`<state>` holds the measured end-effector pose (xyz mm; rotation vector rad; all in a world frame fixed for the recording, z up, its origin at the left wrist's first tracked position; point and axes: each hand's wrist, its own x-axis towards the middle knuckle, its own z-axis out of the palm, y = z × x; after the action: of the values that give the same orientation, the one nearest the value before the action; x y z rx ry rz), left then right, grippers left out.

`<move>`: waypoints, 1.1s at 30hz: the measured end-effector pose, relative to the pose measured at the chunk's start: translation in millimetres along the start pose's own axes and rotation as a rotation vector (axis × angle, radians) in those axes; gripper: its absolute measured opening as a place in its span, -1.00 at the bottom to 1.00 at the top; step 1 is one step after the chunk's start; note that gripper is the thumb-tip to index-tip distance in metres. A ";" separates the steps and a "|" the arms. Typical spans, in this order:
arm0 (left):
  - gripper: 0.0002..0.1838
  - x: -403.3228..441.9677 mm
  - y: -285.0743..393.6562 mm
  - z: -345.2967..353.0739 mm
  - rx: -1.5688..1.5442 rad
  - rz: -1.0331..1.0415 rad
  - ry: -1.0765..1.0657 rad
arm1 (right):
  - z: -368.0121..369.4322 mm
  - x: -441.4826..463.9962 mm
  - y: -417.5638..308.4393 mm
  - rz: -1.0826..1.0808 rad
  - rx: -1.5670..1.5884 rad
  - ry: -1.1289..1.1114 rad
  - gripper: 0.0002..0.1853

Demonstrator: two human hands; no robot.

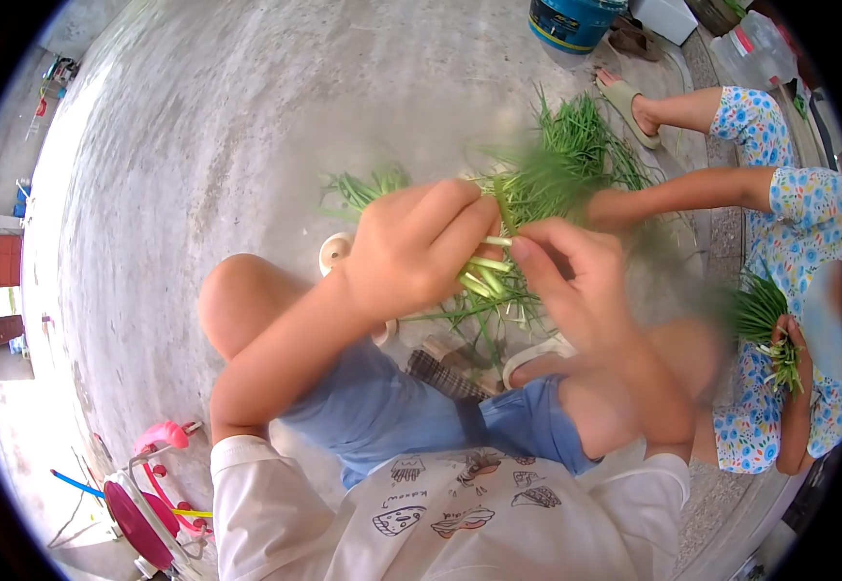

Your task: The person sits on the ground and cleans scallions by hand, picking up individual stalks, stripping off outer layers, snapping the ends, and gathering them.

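My left hand (421,247) is closed around a small bunch of green onions (484,276), their pale stem ends sticking out to the right. With thumb and forefinger, my right hand (576,276) pinches the end of one stalk close beside the left fist. On the floor beyond my hands lies a loose pile of green onions (581,136), with some leaves (368,186) fanning out to the left. More stalks and scraps lie beneath my hands, partly hidden by them.
At right sits another person in blue-flowered clothes (769,126), one hand holding a green onion bunch (762,308) and one arm stretched toward the pile. A blue bucket (573,21) stands at the top. A pink wheeled toy (140,523) is at lower left, on the concrete floor (179,194).
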<state>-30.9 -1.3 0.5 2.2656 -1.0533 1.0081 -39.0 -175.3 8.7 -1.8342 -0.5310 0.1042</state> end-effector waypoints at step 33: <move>-0.95 5.5 28.8 -12.2 -0.802 -0.901 -0.090 | 4.9 -13.1 -9.7 -0.297 -0.329 0.142 -0.94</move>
<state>-56.4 -13.6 15.0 1.7582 -0.2596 0.0634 -55.2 -174.0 13.5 -2.0373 -0.7465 -0.3296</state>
